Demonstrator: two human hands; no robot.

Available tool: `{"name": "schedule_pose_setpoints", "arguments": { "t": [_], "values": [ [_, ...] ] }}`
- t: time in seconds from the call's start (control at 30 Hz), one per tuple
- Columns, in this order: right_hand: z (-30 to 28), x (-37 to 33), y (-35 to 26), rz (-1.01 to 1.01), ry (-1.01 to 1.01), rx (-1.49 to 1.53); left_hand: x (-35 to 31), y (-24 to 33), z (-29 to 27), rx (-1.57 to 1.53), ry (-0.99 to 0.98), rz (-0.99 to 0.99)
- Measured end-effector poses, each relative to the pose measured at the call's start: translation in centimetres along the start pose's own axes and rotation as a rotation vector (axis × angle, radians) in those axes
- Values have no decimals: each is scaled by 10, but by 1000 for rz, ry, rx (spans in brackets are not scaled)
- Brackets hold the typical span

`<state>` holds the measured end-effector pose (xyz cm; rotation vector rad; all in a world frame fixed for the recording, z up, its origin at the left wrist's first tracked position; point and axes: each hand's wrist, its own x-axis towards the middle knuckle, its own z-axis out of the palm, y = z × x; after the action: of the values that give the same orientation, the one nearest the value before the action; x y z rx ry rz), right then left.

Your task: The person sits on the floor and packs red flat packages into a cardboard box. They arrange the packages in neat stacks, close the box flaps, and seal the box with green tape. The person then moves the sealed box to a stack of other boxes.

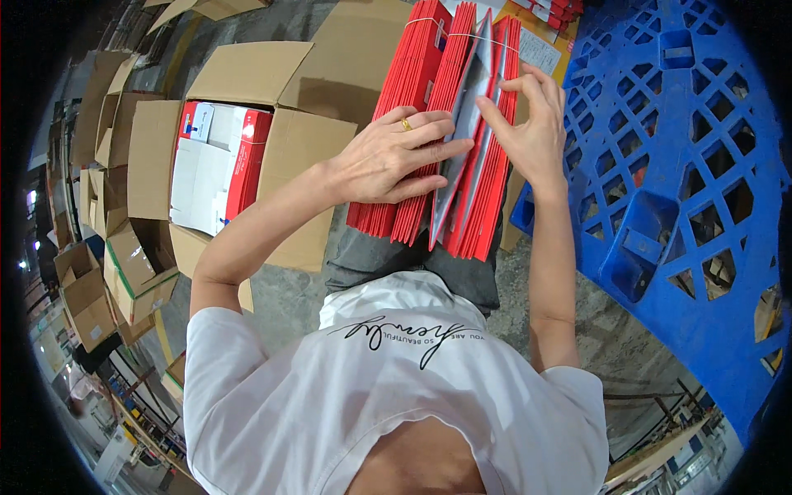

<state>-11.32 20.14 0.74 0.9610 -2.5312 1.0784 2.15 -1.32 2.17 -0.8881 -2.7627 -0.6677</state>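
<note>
In front of me stands a row of flat red cardboard sleeves (394,136), packed edge up, with grey-white inner faces showing in a gap (470,115) between two groups. A thin pale band (487,39) crosses the far part of the row. My left hand (400,157), with a ring on one finger, lies over the sleeves left of the gap, its fingers stretched out and reaching to it. On the right, my right hand (532,124) has thumb and fingers apart, touching the edges of the right group (483,198). Neither hand is closed round anything.
To the left, an open brown carton (272,157) holds red and white folded boxes (202,177). More open cartons (136,260) stand farther left. A blue plastic pallet (660,181) rises on the right. A printed paper sheet (539,54) lies beyond my right hand.
</note>
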Motion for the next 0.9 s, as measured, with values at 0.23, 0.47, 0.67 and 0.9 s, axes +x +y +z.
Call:
{"name": "schedule_pose_setpoints", "arguments": {
  "t": [0.23, 0.47, 0.67, 0.9],
  "values": [
    [0, 5, 0, -242, -136, -8, 0, 2, 3, -25, 34, -15],
    [1, -2, 14, -187, -132, -113, -7, -4, 2, -81, 125, -11],
    [6, 2, -11, -131, -16, -160, -4, 0, 3, -108, 124, -28],
    [-1, 3, -1, -31, -57, 78, -8, -9, -2, -108, 122, 20]
  ]
}}
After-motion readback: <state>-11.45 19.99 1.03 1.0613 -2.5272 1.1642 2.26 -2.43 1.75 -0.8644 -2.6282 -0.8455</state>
